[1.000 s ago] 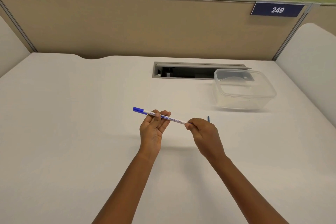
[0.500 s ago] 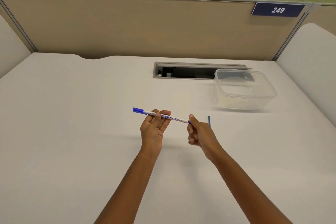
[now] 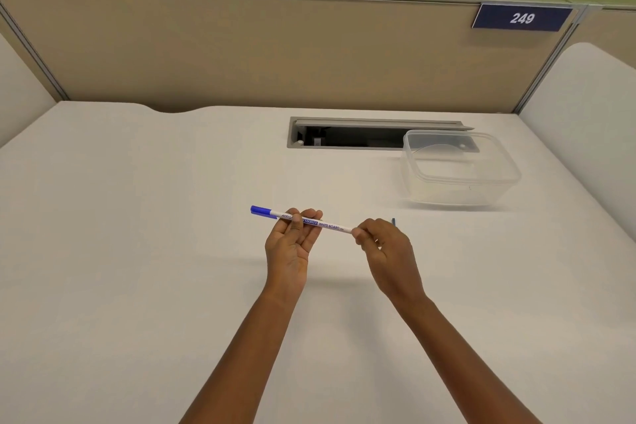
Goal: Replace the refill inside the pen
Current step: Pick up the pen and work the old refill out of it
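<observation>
A white whiteboard-marker pen (image 3: 328, 225) with a blue cap at its left end is held level above the white desk (image 3: 137, 251). My left hand (image 3: 292, 244) grips the pen's middle, fingers curled over the barrel and palm facing me. My right hand (image 3: 385, 251) pinches the pen's right end between thumb and fingertips; that end is hidden by the fingers. A short, thin dark blue piece (image 3: 393, 221) shows just behind my right hand; I cannot tell whether it lies on the desk or is held.
A clear plastic container (image 3: 461, 179) stands on the desk at the back right. Behind it a grey cable slot (image 3: 344, 134) is open in the desktop. Beige partition walls close the desk at the back and both sides.
My right hand has rolled over, so its back faces up again, with its fingers still on the pen's right end. The left hand and pen have stayed in place.
</observation>
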Demonstrator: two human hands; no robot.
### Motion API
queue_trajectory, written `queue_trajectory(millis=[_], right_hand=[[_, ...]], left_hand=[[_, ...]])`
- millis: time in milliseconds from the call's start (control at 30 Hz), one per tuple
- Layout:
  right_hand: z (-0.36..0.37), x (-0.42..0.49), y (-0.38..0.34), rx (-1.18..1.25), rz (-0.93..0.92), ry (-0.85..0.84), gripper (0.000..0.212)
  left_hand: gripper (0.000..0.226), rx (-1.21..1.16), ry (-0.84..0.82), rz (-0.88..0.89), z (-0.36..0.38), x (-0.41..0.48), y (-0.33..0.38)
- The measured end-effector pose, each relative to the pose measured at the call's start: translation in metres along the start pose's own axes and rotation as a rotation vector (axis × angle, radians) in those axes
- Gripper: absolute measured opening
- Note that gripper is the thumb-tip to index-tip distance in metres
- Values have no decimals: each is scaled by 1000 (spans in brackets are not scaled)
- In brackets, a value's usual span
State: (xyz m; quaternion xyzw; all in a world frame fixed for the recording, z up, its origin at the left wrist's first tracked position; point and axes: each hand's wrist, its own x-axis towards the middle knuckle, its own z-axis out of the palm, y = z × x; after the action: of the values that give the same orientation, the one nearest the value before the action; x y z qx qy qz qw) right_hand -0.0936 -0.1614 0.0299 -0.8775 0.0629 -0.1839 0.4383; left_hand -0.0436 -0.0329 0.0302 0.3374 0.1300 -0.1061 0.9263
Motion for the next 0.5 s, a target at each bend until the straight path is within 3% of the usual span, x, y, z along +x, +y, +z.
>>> queue_trajectory(millis=[333, 400, 500], right_hand=[[8, 2, -18, 381, 383, -12, 36], [8, 4, -19, 459, 519, -20, 42], [3, 7, -19, 784, 783, -156, 43]], left_hand=[[17, 7, 12, 10, -2, -2, 0], [17, 27, 7, 22, -1, -3, 0], [17, 55, 4, 44, -1, -3, 0]])
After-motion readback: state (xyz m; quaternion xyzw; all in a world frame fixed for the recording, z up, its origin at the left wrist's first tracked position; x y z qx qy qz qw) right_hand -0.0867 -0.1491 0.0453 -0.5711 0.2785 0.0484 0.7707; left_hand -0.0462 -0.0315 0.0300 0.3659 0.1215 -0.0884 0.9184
